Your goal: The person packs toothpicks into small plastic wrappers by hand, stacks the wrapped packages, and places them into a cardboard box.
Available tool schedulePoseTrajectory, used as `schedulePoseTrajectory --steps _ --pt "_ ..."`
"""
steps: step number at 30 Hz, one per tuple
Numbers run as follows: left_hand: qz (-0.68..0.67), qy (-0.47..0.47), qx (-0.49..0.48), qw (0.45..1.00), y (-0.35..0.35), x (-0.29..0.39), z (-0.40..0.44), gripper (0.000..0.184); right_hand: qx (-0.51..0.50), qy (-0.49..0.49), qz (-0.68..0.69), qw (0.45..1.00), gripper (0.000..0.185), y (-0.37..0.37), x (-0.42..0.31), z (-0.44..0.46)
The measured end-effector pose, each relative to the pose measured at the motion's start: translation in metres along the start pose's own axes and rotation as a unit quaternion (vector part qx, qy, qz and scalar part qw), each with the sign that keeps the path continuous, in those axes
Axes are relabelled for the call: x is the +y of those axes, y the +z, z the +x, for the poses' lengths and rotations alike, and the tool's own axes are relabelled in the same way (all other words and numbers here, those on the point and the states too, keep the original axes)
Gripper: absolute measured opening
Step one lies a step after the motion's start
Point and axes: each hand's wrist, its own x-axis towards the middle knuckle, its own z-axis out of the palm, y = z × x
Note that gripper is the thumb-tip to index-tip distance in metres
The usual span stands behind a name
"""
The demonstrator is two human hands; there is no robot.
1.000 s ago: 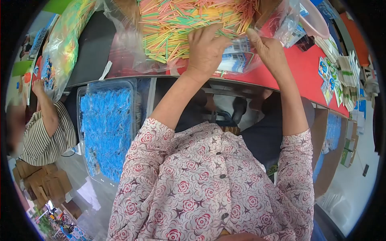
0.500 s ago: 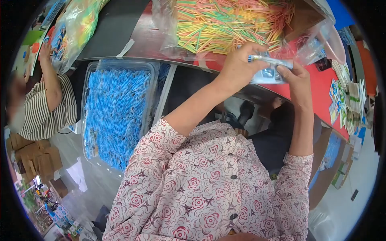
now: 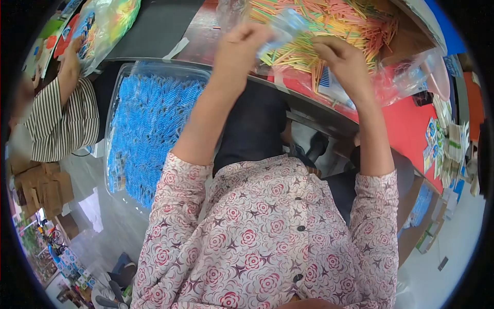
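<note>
My left hand [image 3: 241,49] is raised over the near left side of the heap of coloured sticks [image 3: 355,23]. Its fingers are closed at the edge of a clear plastic packet with blue print [image 3: 288,26], which is smeared by motion. To the right, my right hand [image 3: 343,64] hangs over the heap's near edge, fingers curled in and thumb close to them. Whatever those fingers may hold is hidden. Just under its palm lies a small blue ribbed piece [image 3: 324,78], beside a few sticks and some clear plastic film.
A clear tub [image 3: 114,123] of blue ribbed pieces stands left, below table height. Printed cards [image 3: 453,139] are stacked on the red tabletop [image 3: 406,129] at right. A person in a striped sleeve [image 3: 56,121] sits at far left near a plastic bag [image 3: 119,26].
My hands have parted. The left has moved left and up with the packet; the right has let go of it and shifted left and up over the sticks.
</note>
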Motion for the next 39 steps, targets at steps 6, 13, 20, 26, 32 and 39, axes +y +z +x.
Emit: schedulePoseTrajectory --steps 6,13,20,26,32,39 --pt "-0.106 0.052 0.036 0.992 -0.033 0.000 0.004 0.009 -0.036 -0.179 -0.260 0.948 0.022 0.051 -0.002 0.026" --pt "-0.108 0.026 0.038 0.993 -0.037 -0.001 0.006 0.010 -0.048 -0.234 -0.324 0.915 0.018 0.067 -0.003 0.042" --pt "-0.141 0.005 0.010 0.990 -0.038 -0.019 0.019 0.010 -0.078 -0.222 -0.399 0.886 0.014 0.085 0.001 0.046" --pt "-0.127 0.001 0.011 0.992 -0.033 -0.016 0.018 0.009 -0.071 -0.195 -0.462 0.862 0.017 0.097 -0.002 0.044" --pt "-0.139 0.003 0.033 0.990 -0.032 -0.012 0.015 0.008 -0.049 -0.197 -0.472 0.858 0.021 0.097 -0.002 0.041" --pt "-0.145 0.010 0.030 0.989 -0.037 -0.019 0.018 0.008 -0.058 -0.214 -0.458 0.861 0.022 0.094 0.010 0.039"
